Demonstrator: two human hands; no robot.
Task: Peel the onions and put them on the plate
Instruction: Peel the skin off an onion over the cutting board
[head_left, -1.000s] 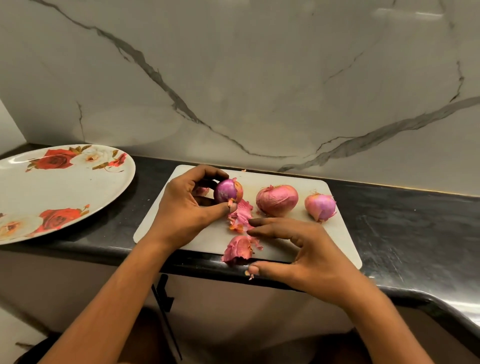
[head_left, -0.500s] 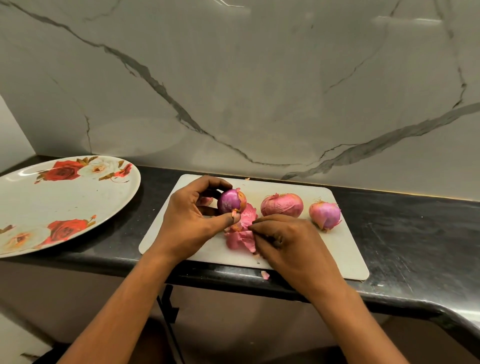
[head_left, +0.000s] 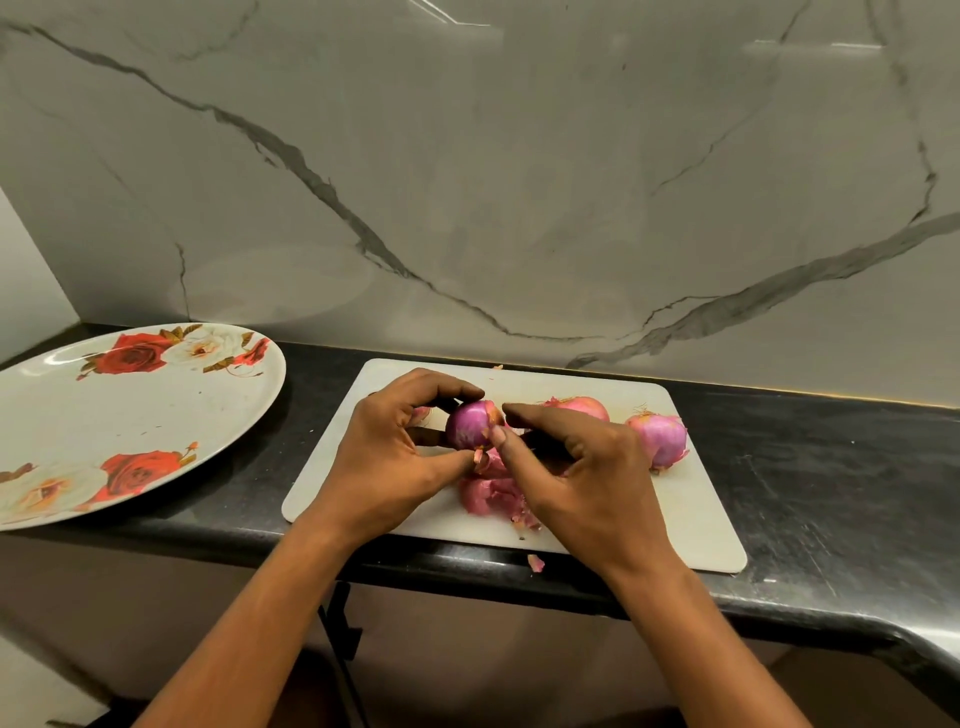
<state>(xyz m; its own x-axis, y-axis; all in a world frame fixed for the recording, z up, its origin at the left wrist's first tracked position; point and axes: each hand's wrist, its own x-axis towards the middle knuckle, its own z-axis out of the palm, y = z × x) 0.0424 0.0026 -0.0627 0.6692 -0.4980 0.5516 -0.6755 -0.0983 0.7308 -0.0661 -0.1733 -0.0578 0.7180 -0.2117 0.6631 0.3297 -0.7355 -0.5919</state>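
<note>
- Slippage is the main worry: the held onion (head_left: 467, 423), gripped in the curled fingers of the left hand (head_left: 387, 457) above the middle of the cutting board (head_left: 675, 509), looks slick where it is bare. The right hand (head_left: 582, 467) pinches the skin at its end between thumb and forefinger, and a hard tug could pop it towards the front edge of the countertop (head_left: 831, 467).
- Peel scrap (head_left: 535, 562) lies at that front edge and might drop off.
- Floral plate (head_left: 156, 415), at the countertop's left end, holds no onions.
- Cutting board carries two unpeeled onions (head_left: 660, 436) towards its back right and a peel heap (head_left: 491, 493) mid-board.
</note>
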